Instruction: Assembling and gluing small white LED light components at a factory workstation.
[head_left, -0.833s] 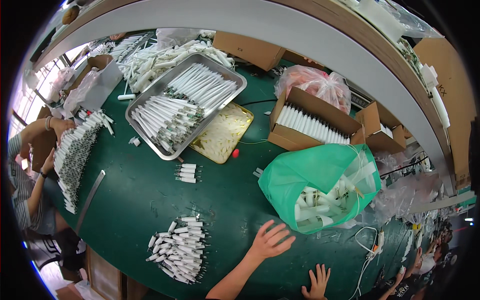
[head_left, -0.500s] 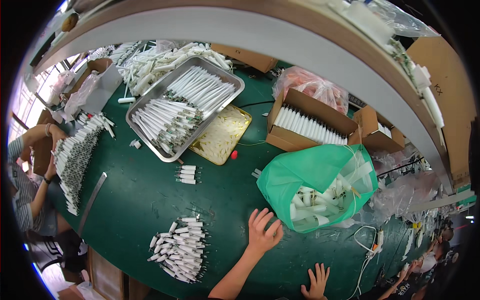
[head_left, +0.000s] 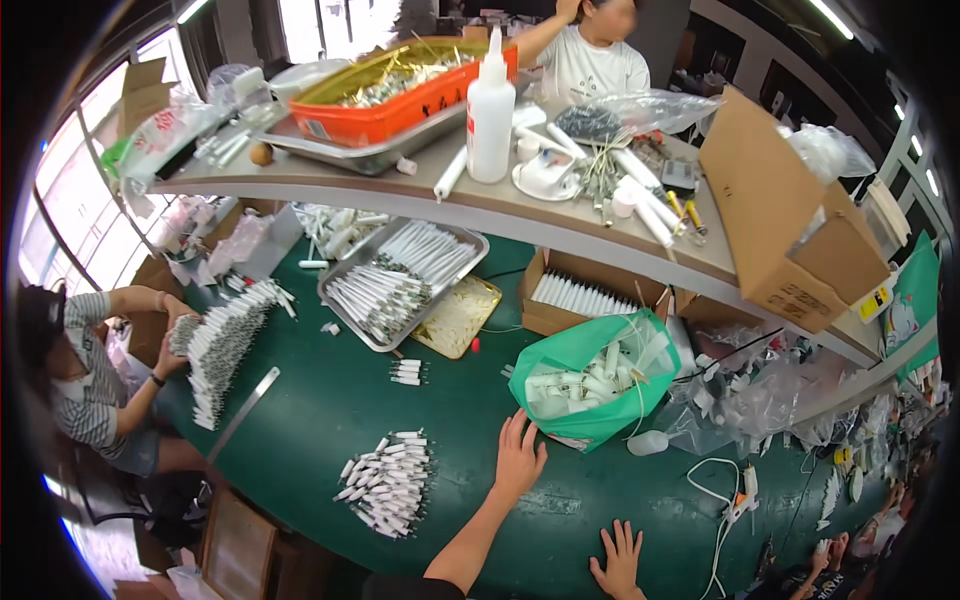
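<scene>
My left hand (head_left: 520,460) has its fingers stretched out at the lower left edge of a green bag (head_left: 560,430). Its fingertips reach the bag's side, though I cannot tell whether they press on it. White plastic tube-like pieces (head_left: 590,385) fill the open bag. Farther right, my right hand (head_left: 619,562) lies on the green table with fingers spread, holding nothing. Left of my left arm is a heap of short white tubes with wire ends (head_left: 390,485). A small row of similar tubes (head_left: 406,371) lies beyond the heap.
A metal tray (head_left: 330,300) of long white tubes stands beside a yellow tray (head_left: 470,310) and a cardboard box (head_left: 550,318). Above runs a shelf (head_left: 400,200) with a white bottle (head_left: 490,125). At left, a co-worker (head_left: 100,370) handles stacked tubes (head_left: 225,345). A glue gun (head_left: 742,495) lies right.
The view has tilted upward, bringing the shelf top and another person into sight. My left hand's fingers now meet the bag's lower left edge. My right hand stays spread on the table.
</scene>
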